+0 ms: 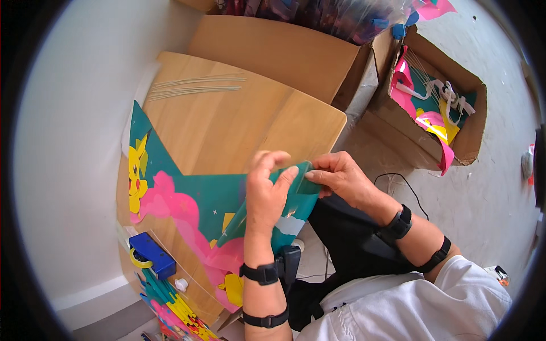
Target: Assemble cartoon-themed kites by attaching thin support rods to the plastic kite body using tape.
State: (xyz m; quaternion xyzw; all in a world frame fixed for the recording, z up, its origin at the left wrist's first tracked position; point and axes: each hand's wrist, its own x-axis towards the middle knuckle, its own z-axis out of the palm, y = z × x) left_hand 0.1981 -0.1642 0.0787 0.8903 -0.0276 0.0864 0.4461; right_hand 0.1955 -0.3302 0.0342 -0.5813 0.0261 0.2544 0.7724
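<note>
A printed green, pink and yellow plastic sheet, which looks like a kite sail, lies across the near part of the wooden table. Its right part is lifted and curled toward me. My right hand pinches the sheet's upper right corner between thumb and fingers. Over the curled part is my left hand, its bent fingers apart from the thumb and slightly blurred; no grip shows there. A yellow cartoon figure is printed at the sheet's left point.
Several thin rods lie on the table's far side. A blue tape dispenser and a bundle of colourful strips are at the lower left. At the right, an open cardboard box holds similar sheets. A larger carton stands behind the table.
</note>
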